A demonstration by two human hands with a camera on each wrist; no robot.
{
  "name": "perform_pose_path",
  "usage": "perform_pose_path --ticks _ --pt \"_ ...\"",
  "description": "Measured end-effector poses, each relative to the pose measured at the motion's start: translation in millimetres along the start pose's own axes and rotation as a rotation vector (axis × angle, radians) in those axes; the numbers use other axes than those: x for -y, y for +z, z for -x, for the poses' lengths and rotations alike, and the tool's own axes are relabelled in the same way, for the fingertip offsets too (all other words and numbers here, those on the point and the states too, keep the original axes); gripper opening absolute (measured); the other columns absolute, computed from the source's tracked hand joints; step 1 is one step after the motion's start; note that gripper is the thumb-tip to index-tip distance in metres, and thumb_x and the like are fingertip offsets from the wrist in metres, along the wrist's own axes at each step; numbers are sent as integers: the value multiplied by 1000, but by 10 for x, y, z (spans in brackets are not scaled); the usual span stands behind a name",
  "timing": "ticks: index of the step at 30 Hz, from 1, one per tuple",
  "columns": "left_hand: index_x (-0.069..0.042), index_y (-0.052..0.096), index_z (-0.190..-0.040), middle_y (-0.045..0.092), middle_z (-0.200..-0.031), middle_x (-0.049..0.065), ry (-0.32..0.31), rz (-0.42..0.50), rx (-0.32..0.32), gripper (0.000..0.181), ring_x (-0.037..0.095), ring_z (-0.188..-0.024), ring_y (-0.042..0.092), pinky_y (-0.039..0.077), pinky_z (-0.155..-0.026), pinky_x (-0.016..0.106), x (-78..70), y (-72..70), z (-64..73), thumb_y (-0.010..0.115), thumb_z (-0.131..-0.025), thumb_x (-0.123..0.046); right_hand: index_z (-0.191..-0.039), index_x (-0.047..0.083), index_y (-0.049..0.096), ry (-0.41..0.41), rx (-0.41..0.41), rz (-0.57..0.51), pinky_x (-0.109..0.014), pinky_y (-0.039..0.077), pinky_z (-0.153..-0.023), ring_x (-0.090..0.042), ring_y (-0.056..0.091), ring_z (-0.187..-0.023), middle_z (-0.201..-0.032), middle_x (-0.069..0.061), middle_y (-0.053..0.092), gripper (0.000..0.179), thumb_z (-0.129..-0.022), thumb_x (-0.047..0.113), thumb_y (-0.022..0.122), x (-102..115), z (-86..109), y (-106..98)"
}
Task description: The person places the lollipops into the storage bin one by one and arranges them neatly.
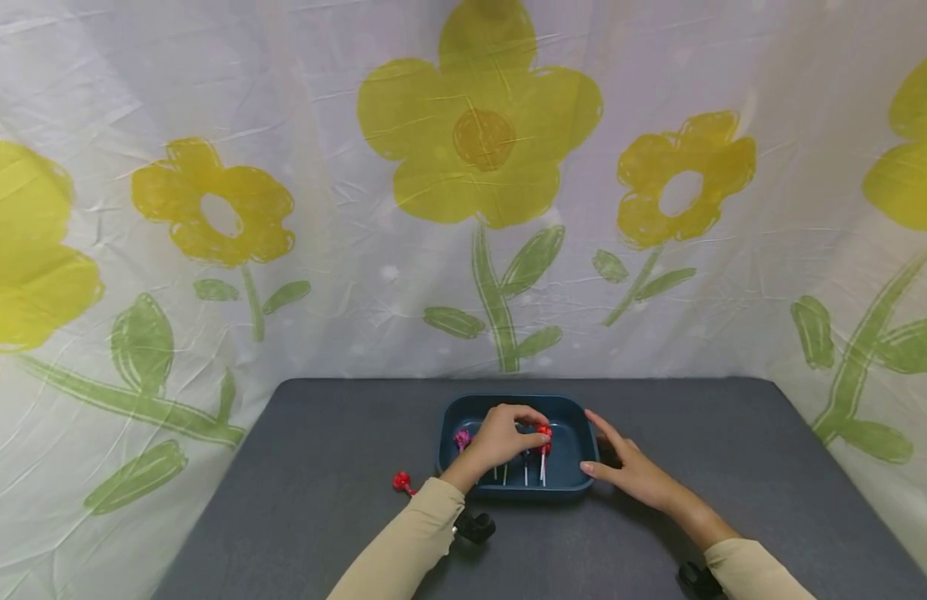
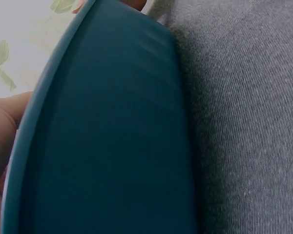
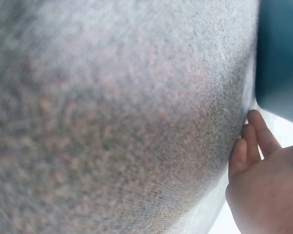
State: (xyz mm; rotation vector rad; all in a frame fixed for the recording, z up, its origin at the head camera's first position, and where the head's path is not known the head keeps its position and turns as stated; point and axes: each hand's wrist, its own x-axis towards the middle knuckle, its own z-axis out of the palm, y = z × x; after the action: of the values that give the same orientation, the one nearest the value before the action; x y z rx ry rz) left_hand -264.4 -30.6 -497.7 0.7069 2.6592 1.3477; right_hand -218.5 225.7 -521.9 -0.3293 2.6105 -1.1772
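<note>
My left hand (image 1: 501, 435) reaches over the near rim of a dark blue rectangular tray (image 1: 568, 487). Its thumb and fingers pinch the red-wrapped head of a lollipop (image 1: 545, 432), whose white stick points toward me. Inside the tray, left of it, a purple lollipop (image 1: 462, 438) and several sticks show, partly hidden by the hand and wrist. At the tray's right end, my right hand (image 1: 624, 468) has thumb and fingers spread, touching the side. The left wrist view is mostly the tray's outer wall (image 2: 112, 122); the right wrist view catches my fingers (image 3: 251, 141) beside a tray corner.
Another red lollipop (image 1: 402, 482) lies on the dark grey table (image 1: 328, 467), left of the tray, its stick running under the left forearm. Behind the table hangs a white curtain (image 1: 343, 292) with yellow flowers. Black wrist cameras (image 1: 475, 527) hang beneath both wrists.
</note>
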Motion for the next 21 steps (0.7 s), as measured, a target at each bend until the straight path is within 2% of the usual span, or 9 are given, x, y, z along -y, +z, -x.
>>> perform_pose_path --ticks 5,14,21 --pt "-16 77 -105 77 -103 0 -10 3 -6 22 19 -101 69 54 -88 31 -15 46 -18 78 -86 -27 -158 40 9 -1 4 -2 -69 41 -98 -47 34 -139 -153 -24 40 82 -95 47 61 7 3 -1" --pt "-14 78 -105 77 -102 -1 8 20 -21 23 18 -103 68 54 -93 37 -10 133 -41 78 -86 -26 -158 39 9 -3 9 -4 -69 41 -97 -47 34 -139 -152 -23 41 82 -95 46 61 16 10 -7" --pt "-15 77 -106 77 -102 -2 -8 19 -23 23 17 -103 66 54 -90 33 -16 182 -54 78 -86 -26 -159 37 9 -15 9 -15 -70 40 -98 -47 32 -140 -153 -23 41 82 -96 45 61 19 17 -4"
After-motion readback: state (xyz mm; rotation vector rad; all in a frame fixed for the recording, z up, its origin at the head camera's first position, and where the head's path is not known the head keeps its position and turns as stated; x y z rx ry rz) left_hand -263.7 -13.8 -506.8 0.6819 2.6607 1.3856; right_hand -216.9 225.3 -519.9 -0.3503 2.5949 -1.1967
